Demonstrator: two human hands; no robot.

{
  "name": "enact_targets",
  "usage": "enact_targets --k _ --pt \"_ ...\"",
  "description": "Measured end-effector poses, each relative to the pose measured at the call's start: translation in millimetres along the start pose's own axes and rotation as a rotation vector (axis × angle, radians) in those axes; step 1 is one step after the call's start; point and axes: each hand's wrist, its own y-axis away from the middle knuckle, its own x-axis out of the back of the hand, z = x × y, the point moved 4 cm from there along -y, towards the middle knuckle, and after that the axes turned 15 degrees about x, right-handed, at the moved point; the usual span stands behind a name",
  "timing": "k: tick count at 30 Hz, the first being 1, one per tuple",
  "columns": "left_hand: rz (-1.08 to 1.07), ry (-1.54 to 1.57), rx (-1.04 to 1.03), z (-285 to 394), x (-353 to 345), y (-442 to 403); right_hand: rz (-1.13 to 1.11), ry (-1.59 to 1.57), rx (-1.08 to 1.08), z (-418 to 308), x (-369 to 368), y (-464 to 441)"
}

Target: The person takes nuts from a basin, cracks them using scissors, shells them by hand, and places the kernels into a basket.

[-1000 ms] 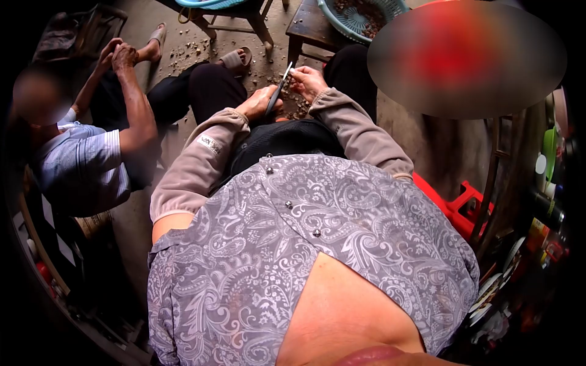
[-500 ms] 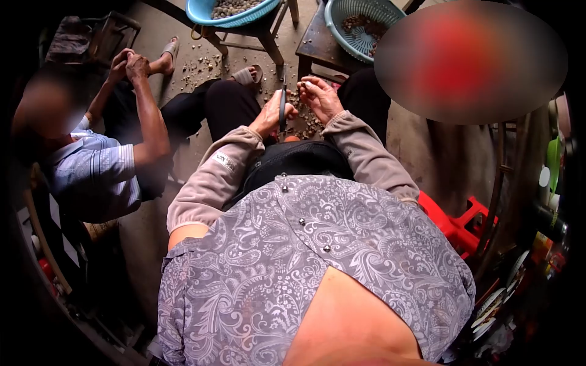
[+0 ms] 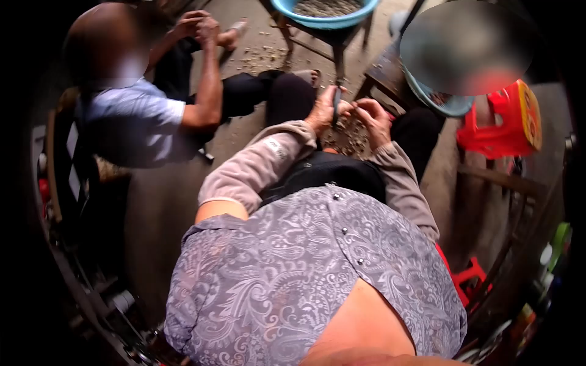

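Note:
My left hand (image 3: 321,114) is closed around a dark, narrow tool (image 3: 337,105) that stands nearly upright; its exact kind is hard to make out. Close against it, my right hand (image 3: 375,120) has its fingertips pinched together beside the left fingers. Anything small between those fingertips is too blurred to name. Beneath both hands, broken brownish bits like shells (image 3: 353,139) lie scattered on the floor between my knees.
A blue basin (image 3: 326,23) of small greyish pieces stands on a wooden stool ahead. To the right are a blue-green basket (image 3: 459,110) on a wooden stool (image 3: 390,76) and a red plastic stool (image 3: 500,125). At left sits another person (image 3: 137,116), hands together.
The view has swung, so everything sits further right in it. My right fingers, which held a small pale piece apart from the tool, are now against my left hand.

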Motion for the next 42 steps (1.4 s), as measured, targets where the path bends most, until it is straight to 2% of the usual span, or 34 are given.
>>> enact_targets --k 2,4,7,8,11,12,15,20,23,33,38,42 --pt "0.001 -0.019 0.097 3 -3 5 0.154 -0.332 -0.07 6 7 4" --pt "0.013 -0.145 0.079 0 -3 9 0.305 -0.495 -0.149 3 11 5" --pt "0.009 -0.542 0.063 8 -14 21 0.327 -0.555 -0.196 6 16 5" --pt "0.035 -0.788 -0.102 -4 -9 14 0.329 -0.579 -0.199 6 17 5" --pt "0.051 -1.0 -0.272 -17 -12 14 0.343 -0.565 -0.21 8 19 5" --pt "0.043 -1.07 -0.236 -8 -20 21 0.352 -0.559 -0.224 8 19 6" --pt "0.06 -1.138 -0.363 -12 -20 20 0.37 -0.546 -0.235 9 20 8" --pt "0.071 -1.276 -0.356 -19 -18 16 0.341 -0.548 -0.228 12 22 8" --pt "0.068 -1.258 -0.375 -20 -16 16 0.33 -0.547 -0.238 11 22 7" --pt "0.026 -1.335 -0.271 -23 -13 17 0.302 -0.55 -0.267 15 26 7" --pt "-0.005 -1.334 -0.249 -21 -16 20 0.361 -0.539 -0.271 17 24 6" --pt "-0.029 -1.361 -0.153 -23 -14 18 0.352 -0.537 -0.268 23 28 6"
